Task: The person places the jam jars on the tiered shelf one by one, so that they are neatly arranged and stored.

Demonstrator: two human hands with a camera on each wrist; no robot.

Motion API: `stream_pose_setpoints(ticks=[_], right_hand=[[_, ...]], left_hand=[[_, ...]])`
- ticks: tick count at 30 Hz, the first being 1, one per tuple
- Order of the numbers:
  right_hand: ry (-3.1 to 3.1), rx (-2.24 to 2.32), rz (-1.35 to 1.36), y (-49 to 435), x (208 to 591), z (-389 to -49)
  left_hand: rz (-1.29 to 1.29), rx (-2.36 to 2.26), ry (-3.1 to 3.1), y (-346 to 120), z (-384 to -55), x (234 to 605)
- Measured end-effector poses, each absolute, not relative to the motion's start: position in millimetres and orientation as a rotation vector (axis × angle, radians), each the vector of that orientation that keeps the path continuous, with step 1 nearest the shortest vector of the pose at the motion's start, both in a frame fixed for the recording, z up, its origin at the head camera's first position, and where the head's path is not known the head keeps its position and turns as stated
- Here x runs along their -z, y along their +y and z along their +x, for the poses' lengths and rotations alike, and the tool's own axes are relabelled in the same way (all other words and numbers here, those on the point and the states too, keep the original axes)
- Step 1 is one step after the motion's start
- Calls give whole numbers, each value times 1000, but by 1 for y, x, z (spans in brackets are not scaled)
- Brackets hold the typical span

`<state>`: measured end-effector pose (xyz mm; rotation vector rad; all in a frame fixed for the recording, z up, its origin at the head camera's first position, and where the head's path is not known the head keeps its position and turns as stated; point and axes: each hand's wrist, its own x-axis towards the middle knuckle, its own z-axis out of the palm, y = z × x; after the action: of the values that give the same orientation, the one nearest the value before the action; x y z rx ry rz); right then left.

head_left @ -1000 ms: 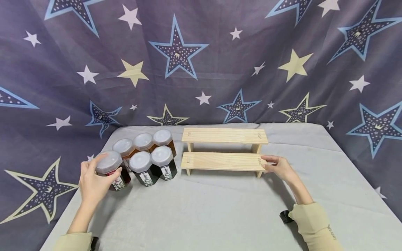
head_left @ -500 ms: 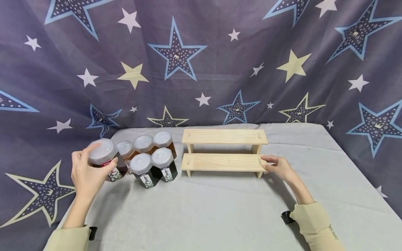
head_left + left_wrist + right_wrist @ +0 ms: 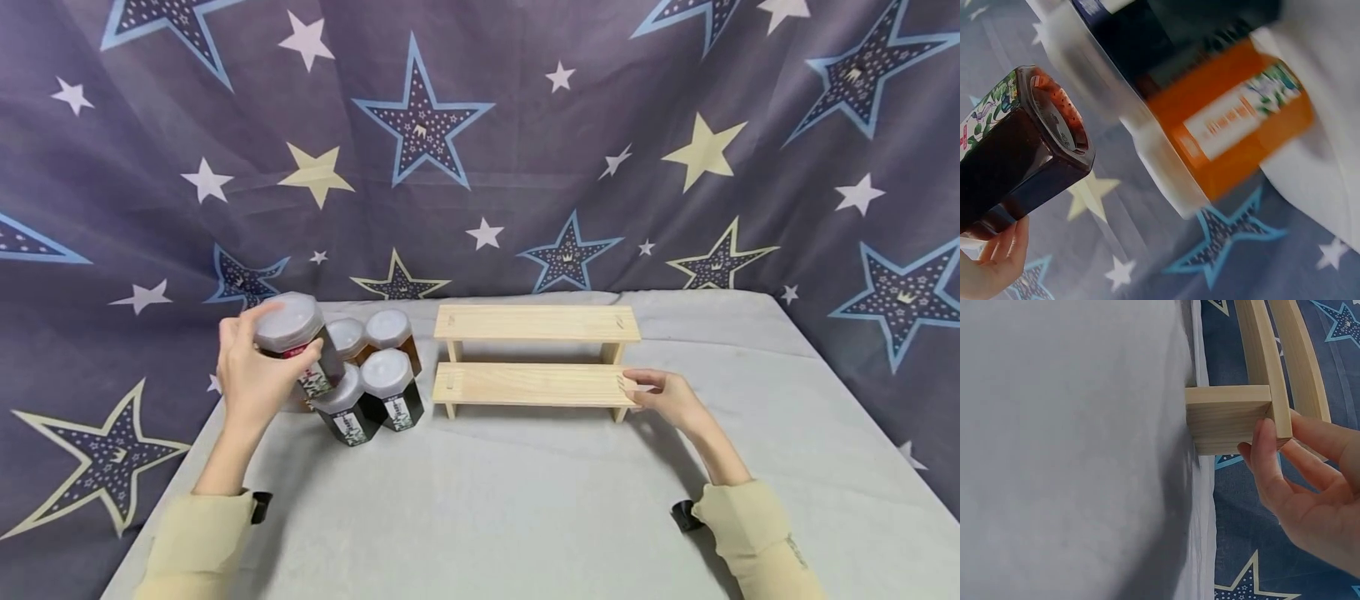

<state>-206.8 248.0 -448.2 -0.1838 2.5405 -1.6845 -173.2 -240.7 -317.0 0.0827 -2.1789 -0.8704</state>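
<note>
My left hand [image 3: 255,375] grips a hexagonal jar [image 3: 292,321] by its pale lid, thumb on one side and fingers on the other. It hangs tilted above the other jars; in the left wrist view the jar's [image 3: 1016,162] dark red-brown contents and flowered label show. Below and beside it stand a dark jar [image 3: 348,427], a second dark jar [image 3: 400,408] and an amber jar [image 3: 390,331], with others partly hidden. My right hand [image 3: 672,402] pinches the right end of the lower step of a two-step wooden stand [image 3: 532,385], thumb at its front edge [image 3: 1280,412].
The stand's upper step [image 3: 536,322] lies farther back, right of the jars. A pale grey cloth [image 3: 487,508] covers the table. Behind and beside it hangs a dark curtain [image 3: 525,167] with stars.
My left hand has lifted the jar from the left end of the group and carried it up and to the right, now over the other jars. My right hand stays at the stand.
</note>
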Motion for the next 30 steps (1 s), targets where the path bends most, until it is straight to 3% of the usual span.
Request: stream_pose_setpoints(ticks=[30], right_hand=[[2517, 1711, -198, 246, 444, -206]], left_hand=[[-282, 1101, -2221, -101, -225, 316]])
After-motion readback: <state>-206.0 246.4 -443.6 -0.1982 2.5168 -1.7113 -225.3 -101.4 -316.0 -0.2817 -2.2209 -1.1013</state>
